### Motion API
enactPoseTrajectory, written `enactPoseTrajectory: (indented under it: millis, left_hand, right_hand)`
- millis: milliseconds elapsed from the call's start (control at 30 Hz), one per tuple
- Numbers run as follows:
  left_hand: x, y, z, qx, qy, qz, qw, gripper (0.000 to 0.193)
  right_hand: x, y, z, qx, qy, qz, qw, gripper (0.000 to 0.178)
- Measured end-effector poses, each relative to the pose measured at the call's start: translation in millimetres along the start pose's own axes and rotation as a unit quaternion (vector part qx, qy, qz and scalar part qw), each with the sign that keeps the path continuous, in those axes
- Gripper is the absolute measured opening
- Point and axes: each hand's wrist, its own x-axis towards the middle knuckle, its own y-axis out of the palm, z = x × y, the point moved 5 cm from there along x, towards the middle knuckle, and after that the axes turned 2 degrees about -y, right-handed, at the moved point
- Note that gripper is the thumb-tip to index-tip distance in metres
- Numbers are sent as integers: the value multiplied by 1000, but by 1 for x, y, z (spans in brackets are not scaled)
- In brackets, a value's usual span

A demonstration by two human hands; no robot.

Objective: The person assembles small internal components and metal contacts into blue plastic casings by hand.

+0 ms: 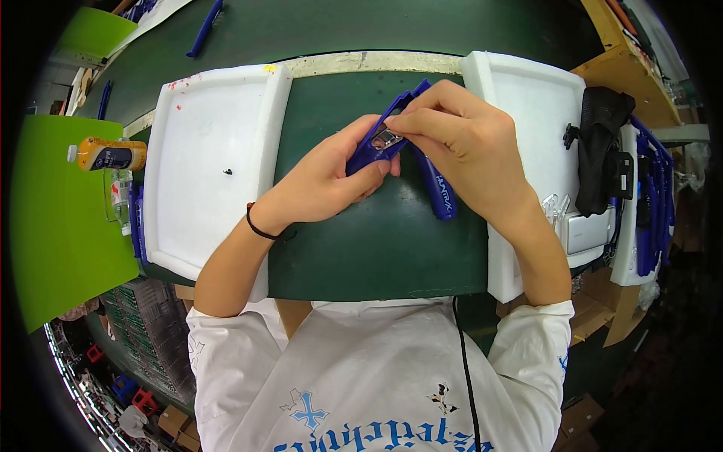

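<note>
Two hands are seen at the centre of the frame, brought together over a dark green table (376, 248); a blue plastic tool (374, 147) is gripped in the left hand (324, 181), its fingers curled closed around the lower part; the fingertips of the right hand (471, 147) are pinched shut on a small metal piece (387, 138) set in the tool's middle; whether that piece is loose or fixed cannot be told. A second blue handle (439, 188) is laid on the table just below the right hand, partly hidden by it. A black band (260, 226) is worn on the left wrist. A white foam tray (203, 158) is placed at the left of the frame, and another white foam tray (531, 105) at the right; a black pouch (602, 143) is draped at the right edge, beside a row of blue tools (651, 203). An orange bottle (109, 154) is laid on its side at the upper left, on a green surface (56, 226).
</note>
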Motion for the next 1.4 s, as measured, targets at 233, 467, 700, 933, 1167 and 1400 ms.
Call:
enactPoseTrajectory:
  millis: [233, 467, 700, 933, 1167, 1400]
  left_hand:
    - [0, 2, -7, -35, 22, -67, 997, 18]
    - [-2, 5, -11, -2, 77, -164, 984, 16]
    - [-7, 10, -17, -1, 79, -207, 975, 16]
    - [-3, 18, -12, 66, 115, -229, 964, 15]
    - [1, 21, 1, 174, 189, -312, 915, 21]
    - [8, 22, 5, -1, 103, -261, 960, 23]
  right_hand:
    - [-2, -1, 11, -113, -117, -66, 984, 15]
    - [-1, 7, 27, -169, -134, -79, 973, 20]
    - [-1, 18, 3, 224, 146, -147, 952, 37]
    - [-16, 69, 4, 501, 301, -34, 811, 45]
    - [-23, 77, -4, 463, 261, -93, 842, 47]
    - [-19, 72, -12, 452, 298, 1, 841, 66]
